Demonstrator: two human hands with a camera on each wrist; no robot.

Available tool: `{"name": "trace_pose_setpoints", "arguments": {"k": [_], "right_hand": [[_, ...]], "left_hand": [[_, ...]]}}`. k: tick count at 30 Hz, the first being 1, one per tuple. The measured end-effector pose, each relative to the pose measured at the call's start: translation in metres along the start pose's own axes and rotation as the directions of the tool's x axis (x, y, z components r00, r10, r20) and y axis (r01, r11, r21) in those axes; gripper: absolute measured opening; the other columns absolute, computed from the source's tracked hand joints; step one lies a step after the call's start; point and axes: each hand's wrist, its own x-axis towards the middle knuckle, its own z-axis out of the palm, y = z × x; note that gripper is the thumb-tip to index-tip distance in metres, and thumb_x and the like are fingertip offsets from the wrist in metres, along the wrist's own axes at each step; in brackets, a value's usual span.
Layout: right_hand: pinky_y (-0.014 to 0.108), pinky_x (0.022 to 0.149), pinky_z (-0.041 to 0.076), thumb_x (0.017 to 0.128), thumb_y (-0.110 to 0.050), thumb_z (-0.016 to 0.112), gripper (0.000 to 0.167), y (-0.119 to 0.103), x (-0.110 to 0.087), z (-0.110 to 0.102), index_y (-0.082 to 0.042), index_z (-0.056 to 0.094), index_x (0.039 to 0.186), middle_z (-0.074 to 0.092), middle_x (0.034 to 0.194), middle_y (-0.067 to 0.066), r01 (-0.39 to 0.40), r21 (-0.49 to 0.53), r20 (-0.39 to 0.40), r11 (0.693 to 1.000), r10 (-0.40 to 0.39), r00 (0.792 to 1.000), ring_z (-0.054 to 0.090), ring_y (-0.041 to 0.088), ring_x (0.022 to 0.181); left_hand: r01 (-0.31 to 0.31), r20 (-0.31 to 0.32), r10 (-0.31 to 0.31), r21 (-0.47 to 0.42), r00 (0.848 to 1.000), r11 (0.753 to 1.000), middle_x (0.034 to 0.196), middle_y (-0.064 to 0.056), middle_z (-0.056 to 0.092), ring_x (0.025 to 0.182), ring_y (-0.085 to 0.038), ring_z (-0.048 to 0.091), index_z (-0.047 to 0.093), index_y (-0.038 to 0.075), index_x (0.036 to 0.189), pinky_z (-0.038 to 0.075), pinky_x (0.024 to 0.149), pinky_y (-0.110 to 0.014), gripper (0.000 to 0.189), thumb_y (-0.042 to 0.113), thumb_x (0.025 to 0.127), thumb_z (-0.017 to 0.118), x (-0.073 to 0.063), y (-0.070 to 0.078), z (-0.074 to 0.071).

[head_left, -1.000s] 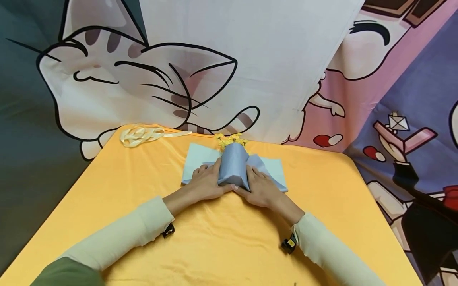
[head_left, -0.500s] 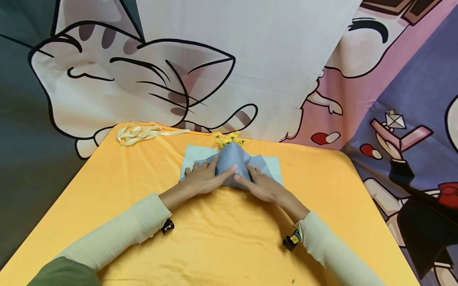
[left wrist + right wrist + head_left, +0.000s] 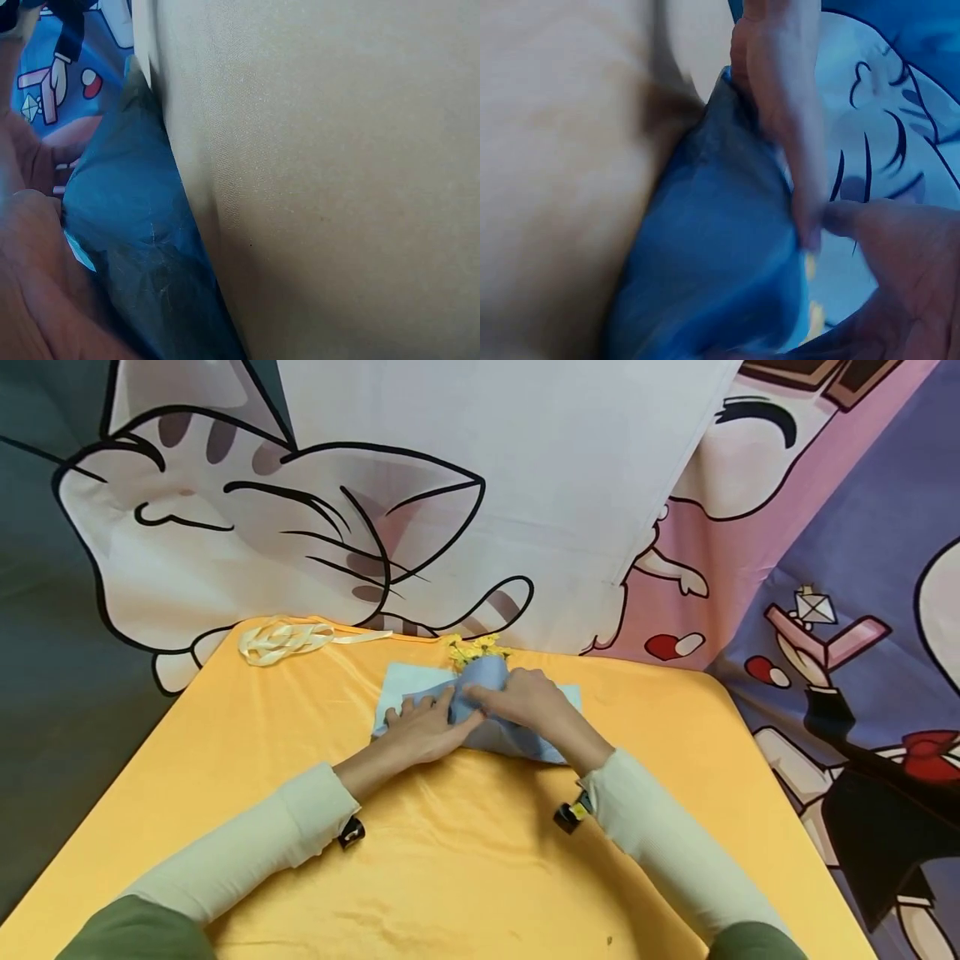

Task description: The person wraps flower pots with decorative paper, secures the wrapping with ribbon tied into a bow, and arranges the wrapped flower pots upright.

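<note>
A sheet of blue wrapping paper point(image 3: 506, 739) is folded up around a bunch of yellow flowers point(image 3: 474, 648), whose heads stick out at the far end. Beneath it lies a pale blue sheet point(image 3: 408, 679). My left hand point(image 3: 423, 733) rests on the paper's left side, fingers spread, thumb reaching across the fold. From the right, my right hand point(image 3: 528, 700) grips the paper's raised part, its thumb pointing left and its fingers curled on the far side. The right wrist view shows the blue paper point(image 3: 712, 225) standing between both hands; its fingertips are partly hidden there.
A loose coil of cream ribbon point(image 3: 281, 642) lies at the table's back left corner. A yellow cloth point(image 3: 420, 860) covers the table. Behind it hangs a printed cartoon backdrop point(image 3: 570, 485).
My right hand has lifted from the paper's right edge and moved left and up over the roll, bringing paper with it. The left thumb has swung onto the fold; the left hand otherwise stays.
</note>
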Motion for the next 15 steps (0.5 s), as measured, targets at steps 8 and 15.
{"name": "trace_pose_setpoints", "arguments": {"k": [8,15], "right_hand": [[0.044,0.077,0.070,0.108,-0.074,0.057,0.079,-0.059,0.028,-0.011,-0.001,0.074,0.133,0.052,0.166,0.027,-0.210,-0.136,0.260,0.968,0.239,0.935,0.077,0.035,0.088],[0.052,0.084,0.070,0.104,-0.076,0.063,0.077,-0.061,0.034,-0.011,-0.002,0.074,0.124,0.060,0.157,0.023,-0.291,-0.052,0.318,0.955,0.292,0.902,0.079,0.043,0.093]], "left_hand": [[0.010,-0.027,-0.010,-0.020,1.000,1.000,0.184,-0.022,0.033,0.170,-0.061,0.016,0.020,0.025,0.183,0.012,0.130,-0.085,0.117,0.101,0.095,0.033,0.001,-0.001,0.002],[0.010,-0.038,-0.011,-0.029,0.999,1.000,0.183,-0.021,0.035,0.166,-0.056,0.026,0.027,0.027,0.181,0.019,0.128,-0.083,0.116,0.103,0.093,0.037,0.001,-0.001,-0.003]]}}
